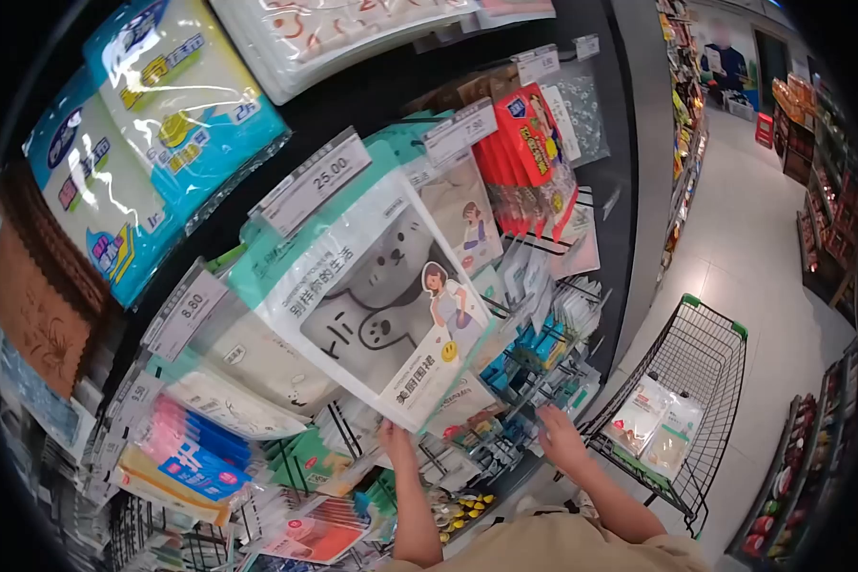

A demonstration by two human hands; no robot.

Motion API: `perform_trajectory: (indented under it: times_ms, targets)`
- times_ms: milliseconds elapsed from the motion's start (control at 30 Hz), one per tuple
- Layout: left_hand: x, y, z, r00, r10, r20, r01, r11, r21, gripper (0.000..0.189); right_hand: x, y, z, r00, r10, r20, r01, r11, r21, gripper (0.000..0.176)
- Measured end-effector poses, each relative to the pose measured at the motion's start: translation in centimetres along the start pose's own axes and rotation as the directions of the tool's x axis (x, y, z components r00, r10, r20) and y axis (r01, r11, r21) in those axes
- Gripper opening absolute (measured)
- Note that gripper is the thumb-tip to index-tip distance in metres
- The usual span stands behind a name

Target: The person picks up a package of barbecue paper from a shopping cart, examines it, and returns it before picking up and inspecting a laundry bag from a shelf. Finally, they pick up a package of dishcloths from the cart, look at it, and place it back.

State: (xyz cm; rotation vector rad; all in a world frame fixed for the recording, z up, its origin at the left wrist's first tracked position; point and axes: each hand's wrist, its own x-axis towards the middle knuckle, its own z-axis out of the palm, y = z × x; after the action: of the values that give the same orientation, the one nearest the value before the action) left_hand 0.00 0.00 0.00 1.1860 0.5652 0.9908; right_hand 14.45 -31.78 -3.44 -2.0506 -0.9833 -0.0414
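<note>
A white and teal apron package (pixel 381 296) with a grey cartoon animal print hangs on the rack, below a price tag reading 25.00. My left hand (pixel 397 440) is at its lower edge, with the fingers closed on the package's bottom corner. My right hand (pixel 560 440) hovers to the right, beside small hanging packs, its fingers apart and nothing in it. Red packs (pixel 520 148) hang to the upper right of the apron package, and cream-coloured packages (pixel 276 357) hang to its left.
A wire shopping cart (pixel 725 381) with two packages (pixel 653 419) in it stands right of my right hand. Blue and yellow packs (pixel 176 86) are at upper left. Shelves (pixel 829 219) line the aisle's far side. A person (pixel 723 62) is in the distance.
</note>
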Motion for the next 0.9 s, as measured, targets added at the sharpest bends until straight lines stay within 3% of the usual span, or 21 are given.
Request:
perform_trajectory:
  times_ms: [67, 100, 167, 300, 367, 400, 467, 567, 667, 800, 867, 900]
  targets:
    - [-0.2, 1.5, -0.5, 0.998, 0.041, -0.048, -0.040, 0.999, 0.036, 0.028, -1.8, 0.7, -0.6, 0.983, 0.183, -0.004, -0.180, 0.970, 0.166, 0.035]
    - [-1.1, -0.2, 1.1, 0.999, 0.029, -0.038, -0.028, 0.999, 0.030, 0.028, -3.1, 3.4, -2.8, 0.981, 0.195, -0.009, -0.191, 0.969, 0.156, 0.035]
    - [-1.2, -0.3, 0.1, 0.998, 0.053, -0.042, -0.040, 0.962, 0.271, 0.024, -5.6, 4.6, -3.9, 0.932, 0.362, -0.012, -0.351, 0.913, 0.209, 0.026]
    - [-2.0, -1.3, -0.6, 0.985, 0.154, -0.080, -0.109, 0.908, 0.403, 0.024, -11.5, 8.3, -3.3, 0.917, 0.382, -0.119, -0.365, 0.920, 0.143, 0.026]
    - [-3.3, 0.0, 0.4, 0.980, 0.175, -0.092, -0.122, 0.901, 0.416, 0.026, -13.9, 8.8, -3.4, 0.828, 0.560, 0.023, -0.559, 0.823, 0.098, 0.025]
    - [-3.8, 0.2, 0.8, 0.980, 0.176, -0.087, -0.124, 0.900, 0.419, 0.026, -14.6, 8.7, -3.2, 0.827, 0.562, 0.021, -0.561, 0.821, 0.102, 0.025]
    - [-4.6, 0.5, 1.6, 0.946, 0.232, -0.226, -0.135, 0.916, 0.378, 0.023, -16.0, 8.7, -2.8, 0.763, 0.627, 0.156, -0.641, 0.764, 0.069, 0.024]
    - [-5.9, -0.2, 2.1, 0.911, 0.319, -0.260, -0.175, 0.873, 0.456, 0.017, -17.7, 9.9, -0.7, 0.830, 0.519, 0.205, -0.527, 0.850, -0.020, 0.025]
    - [-6.5, -2.4, 1.6, 0.902, 0.352, -0.248, -0.183, 0.834, 0.520, 0.023, -18.2, 10.9, 0.6, 0.886, 0.445, 0.127, -0.456, 0.888, 0.069, 0.023]
    - [-9.4, -3.6, 3.9, 0.922, 0.337, -0.193, -0.186, 0.820, 0.541, 0.025, -17.2, 9.8, -1.8, 0.832, 0.534, 0.147, -0.546, 0.836, 0.055, 0.022]
    - [-11.2, -3.7, 6.2, 0.984, 0.115, -0.139, -0.046, 0.906, 0.421, 0.024, -16.6, 9.2, -3.6, 0.783, 0.595, 0.182, -0.618, 0.777, 0.119, 0.023]
    - [-12.0, -4.1, 7.2, 0.986, 0.100, -0.130, -0.033, 0.899, 0.438, 0.024, -16.7, 9.5, -3.8, 0.768, 0.612, 0.191, -0.637, 0.761, 0.124, 0.023]
